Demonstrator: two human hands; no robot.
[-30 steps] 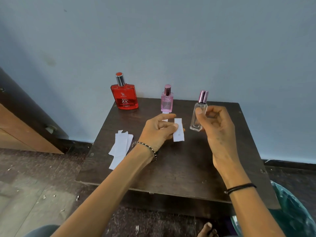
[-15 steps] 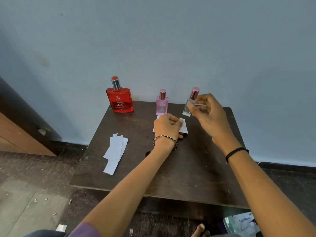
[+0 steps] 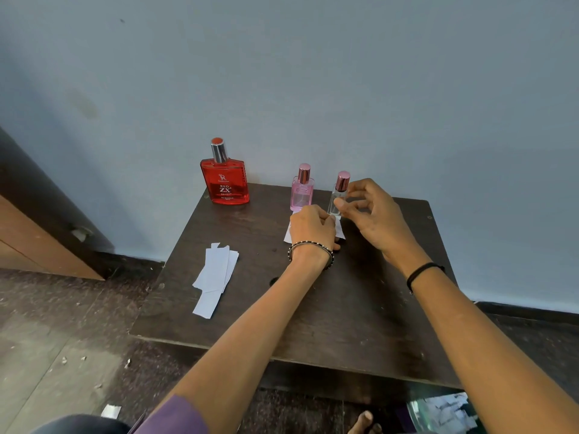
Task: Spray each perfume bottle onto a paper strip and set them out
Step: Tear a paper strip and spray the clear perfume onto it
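Three perfume bottles stand along the far edge of the dark table (image 3: 360, 308): a red bottle (image 3: 226, 180), a pink bottle (image 3: 302, 192) and a slim clear bottle (image 3: 337, 195) with a rose cap. My right hand (image 3: 372, 217) pinches the clear bottle between thumb and fingertips, with the bottle upright on the table beside the pink one. My left hand (image 3: 313, 228) is curled over a white paper strip (image 3: 340, 229) and holds it low at the table in front of the clear bottle. Another strip's corner (image 3: 286, 234) shows in front of the pink bottle. Spare strips (image 3: 216, 277) lie piled at the left.
A blue wall rises right behind the bottles. Wooden furniture (image 3: 37, 245) stands on the left. A bin with a plastic liner (image 3: 445, 411) sits under the table's near right corner, beside my foot (image 3: 365, 424). Paper scraps (image 3: 111, 411) litter the floor.
Both hands moved toward the back of the table. The clear bottle came down from the air to stand beside the pink one, and the strip was lowered to the table in front of it.
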